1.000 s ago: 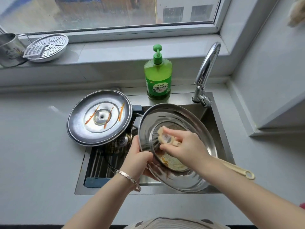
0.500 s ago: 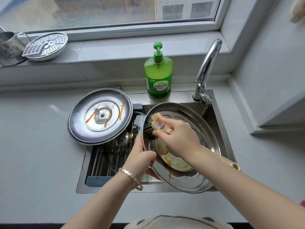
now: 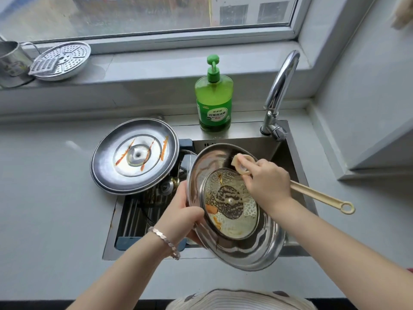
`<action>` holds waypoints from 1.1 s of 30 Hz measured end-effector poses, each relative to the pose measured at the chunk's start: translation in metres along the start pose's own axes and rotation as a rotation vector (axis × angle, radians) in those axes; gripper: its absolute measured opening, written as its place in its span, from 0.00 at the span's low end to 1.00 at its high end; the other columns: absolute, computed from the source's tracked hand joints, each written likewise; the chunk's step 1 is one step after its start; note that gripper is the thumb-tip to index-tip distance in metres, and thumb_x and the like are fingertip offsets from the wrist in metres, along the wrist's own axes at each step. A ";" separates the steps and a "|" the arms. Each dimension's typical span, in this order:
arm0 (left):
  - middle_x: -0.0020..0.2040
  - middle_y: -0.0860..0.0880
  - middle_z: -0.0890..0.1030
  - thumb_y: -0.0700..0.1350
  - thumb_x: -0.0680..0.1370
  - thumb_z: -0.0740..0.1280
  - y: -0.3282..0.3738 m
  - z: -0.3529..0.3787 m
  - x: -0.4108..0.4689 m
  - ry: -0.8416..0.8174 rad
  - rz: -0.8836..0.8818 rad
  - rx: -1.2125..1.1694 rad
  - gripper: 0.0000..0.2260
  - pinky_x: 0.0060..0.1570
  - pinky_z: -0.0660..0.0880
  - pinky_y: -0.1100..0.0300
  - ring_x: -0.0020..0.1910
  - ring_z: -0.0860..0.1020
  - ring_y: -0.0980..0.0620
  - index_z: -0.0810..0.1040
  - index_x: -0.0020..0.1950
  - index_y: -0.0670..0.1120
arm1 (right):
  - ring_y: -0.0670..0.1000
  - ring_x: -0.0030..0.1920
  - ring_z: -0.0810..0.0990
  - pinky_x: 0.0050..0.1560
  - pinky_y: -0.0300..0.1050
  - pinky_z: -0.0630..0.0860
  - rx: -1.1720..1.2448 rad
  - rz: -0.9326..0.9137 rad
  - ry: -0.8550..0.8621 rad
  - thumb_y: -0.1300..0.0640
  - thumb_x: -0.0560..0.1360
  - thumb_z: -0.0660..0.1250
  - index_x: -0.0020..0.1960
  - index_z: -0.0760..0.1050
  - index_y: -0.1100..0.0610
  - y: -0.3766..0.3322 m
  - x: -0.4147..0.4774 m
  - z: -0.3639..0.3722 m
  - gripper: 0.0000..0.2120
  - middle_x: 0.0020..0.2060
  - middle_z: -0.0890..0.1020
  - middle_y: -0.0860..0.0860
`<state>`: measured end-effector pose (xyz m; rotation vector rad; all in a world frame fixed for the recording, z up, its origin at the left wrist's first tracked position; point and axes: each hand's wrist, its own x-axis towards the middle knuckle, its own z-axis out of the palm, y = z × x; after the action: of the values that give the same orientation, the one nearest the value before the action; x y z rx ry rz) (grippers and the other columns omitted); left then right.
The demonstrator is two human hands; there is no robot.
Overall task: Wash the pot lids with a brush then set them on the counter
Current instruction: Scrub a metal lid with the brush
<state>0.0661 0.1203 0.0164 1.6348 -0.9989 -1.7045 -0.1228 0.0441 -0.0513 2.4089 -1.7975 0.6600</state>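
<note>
One brush [image 3: 317,193] on lid [image 3: 257,251], handle rightward

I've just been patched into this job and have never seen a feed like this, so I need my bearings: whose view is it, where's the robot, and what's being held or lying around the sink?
There is no robot here: a person works with bare hands. The one picture comes from a camera worn on their head, looking forward and down.

The left hand grips the rim of a steel pot lid, tilted over the sink; its inside is foamy with orange smears. The right hand holds a long-handled brush, its head against the lid's upper part.

A second lid with orange streaks lies partly on the counter, partly over the sink's left end. Behind stand a green soap bottle and the faucet. On the windowsill are a perforated metal plate and a metal cup.
</note>
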 end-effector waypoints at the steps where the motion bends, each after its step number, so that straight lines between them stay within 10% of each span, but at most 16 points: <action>1: 0.51 0.39 0.76 0.36 0.61 0.62 -0.001 0.002 -0.001 -0.006 0.014 0.027 0.24 0.25 0.75 0.59 0.37 0.79 0.44 0.68 0.56 0.51 | 0.55 0.25 0.77 0.23 0.40 0.70 0.066 -0.008 0.021 0.54 0.59 0.80 0.53 0.82 0.48 -0.006 0.000 0.000 0.23 0.28 0.78 0.53; 7: 0.50 0.35 0.75 0.35 0.62 0.60 -0.006 0.004 -0.003 -0.013 0.027 0.034 0.25 0.24 0.74 0.61 0.37 0.78 0.44 0.69 0.56 0.53 | 0.49 0.30 0.78 0.23 0.42 0.74 0.434 -0.149 -0.029 0.43 0.70 0.64 0.57 0.79 0.43 -0.031 -0.001 -0.015 0.17 0.37 0.81 0.48; 12: 0.49 0.39 0.76 0.36 0.60 0.60 -0.007 0.001 -0.008 -0.020 0.092 0.047 0.26 0.27 0.75 0.62 0.38 0.78 0.46 0.69 0.57 0.52 | 0.48 0.35 0.77 0.30 0.41 0.73 0.409 0.172 -0.208 0.44 0.69 0.71 0.62 0.73 0.39 -0.001 0.013 -0.024 0.22 0.41 0.84 0.49; 17: 0.41 0.46 0.74 0.26 0.70 0.58 0.000 0.009 -0.001 -0.011 0.112 0.063 0.23 0.23 0.70 0.68 0.30 0.76 0.55 0.68 0.57 0.50 | 0.45 0.31 0.76 0.27 0.40 0.73 0.675 -0.030 -0.216 0.39 0.68 0.66 0.62 0.70 0.40 -0.044 0.008 -0.029 0.23 0.39 0.84 0.48; 20: 0.38 0.47 0.73 0.31 0.64 0.61 0.003 0.004 -0.001 0.002 0.132 0.072 0.23 0.23 0.69 0.70 0.27 0.75 0.60 0.70 0.55 0.50 | 0.46 0.26 0.68 0.27 0.45 0.68 0.839 0.148 -0.269 0.45 0.69 0.71 0.59 0.70 0.36 -0.024 0.018 -0.029 0.21 0.32 0.80 0.46; 24: 0.48 0.39 0.77 0.35 0.58 0.60 0.000 -0.004 -0.006 0.095 0.171 0.015 0.26 0.27 0.74 0.63 0.39 0.78 0.46 0.70 0.53 0.55 | 0.48 0.52 0.79 0.50 0.52 0.78 0.599 0.452 -0.377 0.42 0.66 0.72 0.58 0.73 0.35 0.029 0.018 -0.015 0.22 0.52 0.82 0.44; 33: 0.47 0.48 0.78 0.33 0.58 0.61 -0.004 -0.003 -0.001 0.081 0.237 0.017 0.30 0.33 0.76 0.64 0.44 0.79 0.50 0.69 0.57 0.55 | 0.50 0.57 0.77 0.51 0.49 0.77 0.512 0.511 -0.518 0.41 0.70 0.69 0.62 0.74 0.39 0.023 -0.007 -0.009 0.21 0.56 0.81 0.47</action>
<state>0.0695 0.1231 0.0135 1.5163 -1.1219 -1.4657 -0.1482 0.0459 -0.0508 2.6023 -2.8187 0.6263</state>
